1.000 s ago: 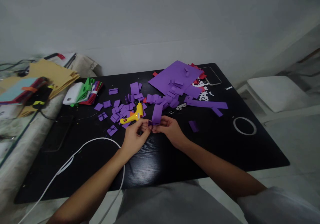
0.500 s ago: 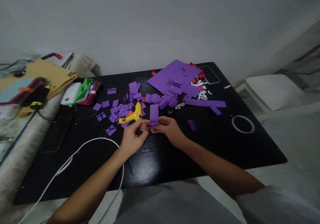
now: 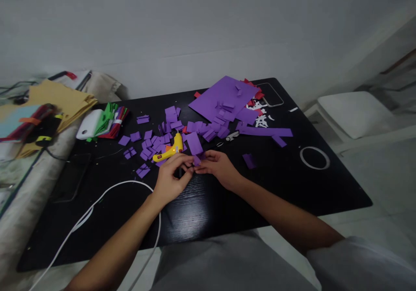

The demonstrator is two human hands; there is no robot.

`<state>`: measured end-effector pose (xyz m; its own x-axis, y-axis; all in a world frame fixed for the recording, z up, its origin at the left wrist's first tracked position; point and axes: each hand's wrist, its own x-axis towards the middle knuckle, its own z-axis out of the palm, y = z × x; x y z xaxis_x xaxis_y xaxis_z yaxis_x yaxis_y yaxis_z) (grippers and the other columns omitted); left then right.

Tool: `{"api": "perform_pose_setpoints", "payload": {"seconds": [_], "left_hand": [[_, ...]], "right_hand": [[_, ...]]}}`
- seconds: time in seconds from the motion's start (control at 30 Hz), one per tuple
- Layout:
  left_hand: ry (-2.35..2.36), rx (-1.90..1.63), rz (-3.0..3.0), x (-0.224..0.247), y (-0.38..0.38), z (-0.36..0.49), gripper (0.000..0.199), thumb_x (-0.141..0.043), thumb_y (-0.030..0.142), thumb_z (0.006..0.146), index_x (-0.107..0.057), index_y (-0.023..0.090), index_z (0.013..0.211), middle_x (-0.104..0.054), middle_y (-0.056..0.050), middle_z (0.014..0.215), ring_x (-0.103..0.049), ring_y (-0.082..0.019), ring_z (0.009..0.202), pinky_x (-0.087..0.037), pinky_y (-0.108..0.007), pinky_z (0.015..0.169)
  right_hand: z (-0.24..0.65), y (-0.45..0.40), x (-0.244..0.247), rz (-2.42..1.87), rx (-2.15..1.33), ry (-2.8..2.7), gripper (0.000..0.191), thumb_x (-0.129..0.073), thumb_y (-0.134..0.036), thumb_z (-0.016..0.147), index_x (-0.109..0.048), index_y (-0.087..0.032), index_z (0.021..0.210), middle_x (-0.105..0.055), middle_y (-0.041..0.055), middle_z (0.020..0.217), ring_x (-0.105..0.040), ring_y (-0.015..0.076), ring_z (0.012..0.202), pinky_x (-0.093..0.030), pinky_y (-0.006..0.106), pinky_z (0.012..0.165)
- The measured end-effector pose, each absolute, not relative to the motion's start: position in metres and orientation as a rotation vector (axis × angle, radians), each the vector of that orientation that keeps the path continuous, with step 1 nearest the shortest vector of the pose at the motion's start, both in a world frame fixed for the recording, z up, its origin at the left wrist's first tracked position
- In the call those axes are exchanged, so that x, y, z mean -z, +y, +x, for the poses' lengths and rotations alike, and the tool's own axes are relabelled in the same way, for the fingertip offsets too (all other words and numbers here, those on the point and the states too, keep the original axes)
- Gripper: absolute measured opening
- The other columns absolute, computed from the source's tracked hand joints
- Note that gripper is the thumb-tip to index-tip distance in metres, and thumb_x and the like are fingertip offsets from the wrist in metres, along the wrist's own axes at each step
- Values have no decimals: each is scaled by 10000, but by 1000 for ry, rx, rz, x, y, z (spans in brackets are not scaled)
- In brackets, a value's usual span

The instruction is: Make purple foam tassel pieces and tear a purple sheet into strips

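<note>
Glue gun (image 3: 177,145) perhaps against left hand (image 3: 171,176)

From afar, I see one folded purple piece (image 3: 194,143), its rectangular panel upraised, leaning left, smaller folds below, between left hand (image 3: 170,178) and right hand (image 3: 223,169).

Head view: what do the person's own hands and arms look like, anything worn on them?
The left hand and right hand are bare, with no gloves, rings or watch to be seen. A plain grey sleeve covers the right arm down to about the elbow; no sleeve shows on the left forearm.
</note>
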<state>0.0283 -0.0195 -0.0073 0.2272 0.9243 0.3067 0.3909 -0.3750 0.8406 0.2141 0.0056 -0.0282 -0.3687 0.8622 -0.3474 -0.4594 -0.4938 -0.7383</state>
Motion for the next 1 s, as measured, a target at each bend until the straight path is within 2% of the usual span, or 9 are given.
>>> {"api": "perform_pose_setpoints", "payload": {"seconds": [0.17,0.33,0.5,0.67,0.87,1.0], "left_hand": [[1169,-1089,1850,3,-17,26,250,-626,119,901,-768,219,1080,-709,-67,1063,-669,-159,866,-552,-271,749],[1140,-1094,1818,2,-16,27,246,-637,126,904,-794,232,1061,-718,-69,1062,-675,-162,894,-552,-262,749],[1138,-1094,1799,5,-17,29,235,-650,151,910,-781,232,1089,-719,-76,1080,-680,-181,948,-563,-269,755],[1153,-1063,1805,8,-18,28,228,-667,182,912,-737,218,1125,-696,-79,1116,-671,-166,889,-573,-279,759],[1213,-1074,1802,13,-18,27,141,-669,186,912,-680,215,1049,-676,-45,1062,-652,-140,812,-564,-269,748],[1222,-1047,1841,13,-18,25,158,-636,169,920,-671,213,1068,-674,-48,1063,-654,-145,822,-557,-274,758]], "right_hand": [[214,8,34,-878,-2016,-613,421,-986,-263,538,-741,-138,858,-783,50,827,-757,173,743,-641,316,790],[214,10,39,-865,-2077,-528,422,-995,-301,532,-740,-144,829,-775,40,809,-739,153,738,-632,270,752],[215,10,37,-847,-2109,-521,389,-977,-177,531,-739,-150,837,-772,20,838,-743,142,765,-620,294,852],[215,9,31,-890,-2089,-527,371,-953,-130,538,-737,-153,838,-777,7,844,-757,152,798,-621,297,861],[215,7,24,-903,-2099,-517,369,-916,-98,575,-732,-135,892,-787,46,899,-763,176,848,-611,347,929],[215,7,21,-906,-2114,-530,358,-910,-106,592,-727,-141,898,-792,52,910,-768,184,848,-597,375,966]]}}
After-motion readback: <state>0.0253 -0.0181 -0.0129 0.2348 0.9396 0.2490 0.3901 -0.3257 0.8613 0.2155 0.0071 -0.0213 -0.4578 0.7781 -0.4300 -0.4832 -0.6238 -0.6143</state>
